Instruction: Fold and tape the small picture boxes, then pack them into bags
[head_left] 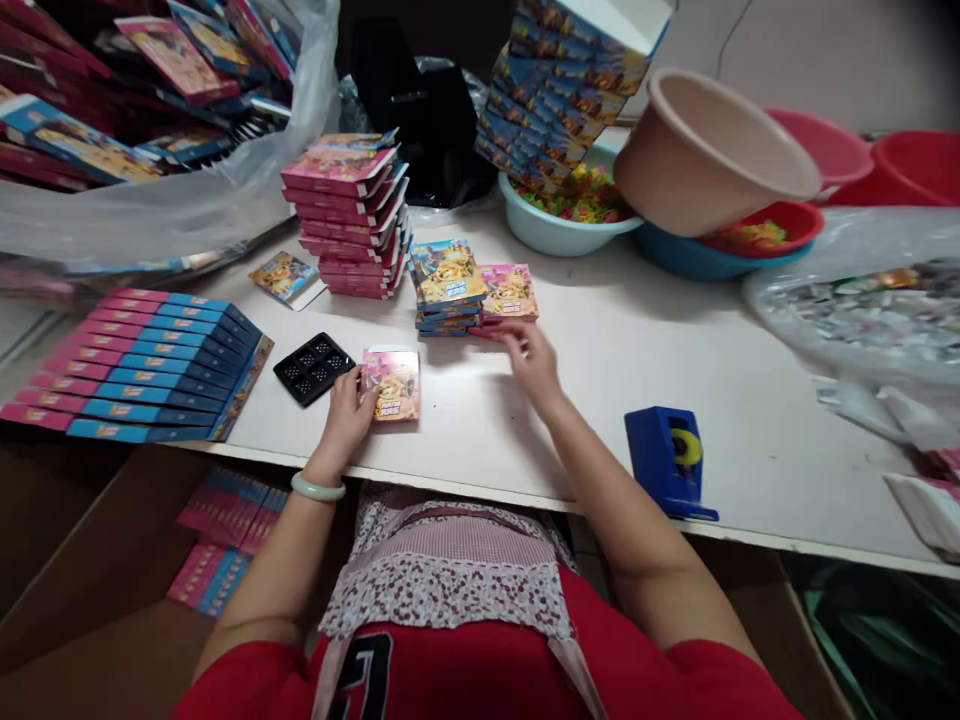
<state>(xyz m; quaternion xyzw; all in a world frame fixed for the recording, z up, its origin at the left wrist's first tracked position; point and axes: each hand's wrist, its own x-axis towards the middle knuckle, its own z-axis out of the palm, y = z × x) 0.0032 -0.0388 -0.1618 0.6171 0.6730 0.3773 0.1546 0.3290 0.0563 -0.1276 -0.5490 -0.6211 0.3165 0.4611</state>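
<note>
My left hand [349, 408] grips a small pink cardboard box [399, 386] by its left side, with the thumb over the printed face. A white flap sticks up at that box's far end. Just left of it lies a black plastic tray [313, 368] with several square pockets. My right hand [531, 362] has its fingers curled at the near edge of another pink box [510, 290], which sits against a short stack of blue boxes [448, 272]. Its fingertips are partly hidden there.
Behind stand a tall pink box stack [346, 215] and a flat blue-printed box [283, 277]. Boxes fill a clear bag [225, 215] and a row [161, 365] at left. Bowls [559, 235] and a beige bucket [705, 150] stand behind; a blue tape dispenser [654, 455] sits right.
</note>
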